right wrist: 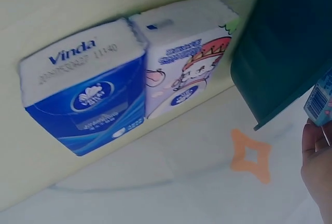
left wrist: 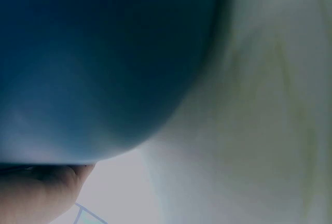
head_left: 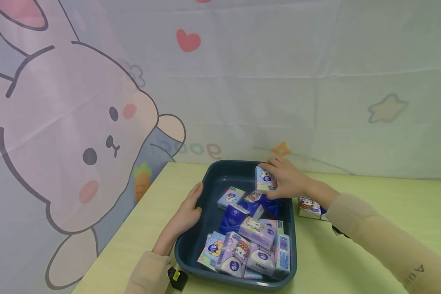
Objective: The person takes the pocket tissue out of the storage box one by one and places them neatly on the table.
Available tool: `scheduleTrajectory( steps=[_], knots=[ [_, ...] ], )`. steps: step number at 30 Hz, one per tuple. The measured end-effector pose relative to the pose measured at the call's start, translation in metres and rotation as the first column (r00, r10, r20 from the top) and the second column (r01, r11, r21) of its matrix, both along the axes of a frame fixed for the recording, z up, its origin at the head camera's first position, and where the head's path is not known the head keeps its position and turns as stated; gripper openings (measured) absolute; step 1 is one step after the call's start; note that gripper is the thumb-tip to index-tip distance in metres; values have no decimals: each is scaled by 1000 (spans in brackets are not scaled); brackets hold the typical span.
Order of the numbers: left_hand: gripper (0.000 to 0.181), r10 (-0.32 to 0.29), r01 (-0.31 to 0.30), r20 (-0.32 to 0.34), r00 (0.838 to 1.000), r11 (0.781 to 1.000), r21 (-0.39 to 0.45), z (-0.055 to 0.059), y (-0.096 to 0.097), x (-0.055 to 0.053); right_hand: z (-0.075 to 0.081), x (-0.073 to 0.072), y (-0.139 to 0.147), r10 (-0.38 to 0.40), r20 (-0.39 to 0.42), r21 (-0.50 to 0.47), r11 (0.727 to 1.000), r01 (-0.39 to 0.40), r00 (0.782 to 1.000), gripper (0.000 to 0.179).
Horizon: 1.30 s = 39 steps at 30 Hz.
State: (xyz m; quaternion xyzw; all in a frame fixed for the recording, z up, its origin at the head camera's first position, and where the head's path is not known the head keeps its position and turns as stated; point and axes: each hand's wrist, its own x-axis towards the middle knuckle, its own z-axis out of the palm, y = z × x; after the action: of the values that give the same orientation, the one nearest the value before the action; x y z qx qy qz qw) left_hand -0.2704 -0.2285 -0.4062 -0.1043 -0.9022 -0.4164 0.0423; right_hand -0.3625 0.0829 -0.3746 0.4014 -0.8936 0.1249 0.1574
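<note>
My right hand (head_left: pixel 288 178) pinches a pastel tissue pack (head_left: pixel 263 179) with a cartoon animal, over the far right part of a dark teal plastic bin (head_left: pixel 183 255). The same light blue pack (right wrist: pixel 317 105) shows at the edge of the right wrist view. Tissue packs lie in a loose heap in the bin, among them a blue pack (head_left: pixel 233 217), a purple pack (head_left: pixel 233 253) and a light blue pack (head_left: pixel 230 197). My left hand (head_left: pixel 185 210) rests against the bin's left outer side with its fingers straight. In the left wrist view the bin wall fills much of the frame.
Right of the bin, a blue Vinda tissue pack (right wrist: pixel 93 99) and a purple cartoon pack (right wrist: pixel 189 60) stand side by side on the pale yellow-green table (head_left: pixel 353 245). Behind the table hangs a printed cloth (head_left: pixel 264 81) with a large cartoon rabbit.
</note>
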Motion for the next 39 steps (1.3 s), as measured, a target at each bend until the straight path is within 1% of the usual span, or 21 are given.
scheduleTrajectory(
  steps=[3,13,19,22,31,39],
  knots=[
    [68,5,-5,1,1000,1000,-1,0,1,0,-2,2,5,-6,14,-2,1000,6,1000,83],
    [68,6,-6,2,1000,1000,-1,-1,2,-2,-8,6,26,-39,12,-2,999,39,999,82],
    [68,0,0,4,1000,1000,1,-2,3,-4,-10,9,35,-78,61,-36,996,80,995,84],
    [68,-5,5,7,1000,1000,5,-2,3,-5,-8,11,40,-78,74,-59,995,82,994,82],
    [68,-3,3,5,1000,1000,7,-1,4,-4,-10,16,58,-83,54,-85,992,88,995,79],
    [68,-2,2,8,1000,1000,5,-2,4,-4,-15,23,78,-90,13,-109,990,91,996,73]
  ],
)
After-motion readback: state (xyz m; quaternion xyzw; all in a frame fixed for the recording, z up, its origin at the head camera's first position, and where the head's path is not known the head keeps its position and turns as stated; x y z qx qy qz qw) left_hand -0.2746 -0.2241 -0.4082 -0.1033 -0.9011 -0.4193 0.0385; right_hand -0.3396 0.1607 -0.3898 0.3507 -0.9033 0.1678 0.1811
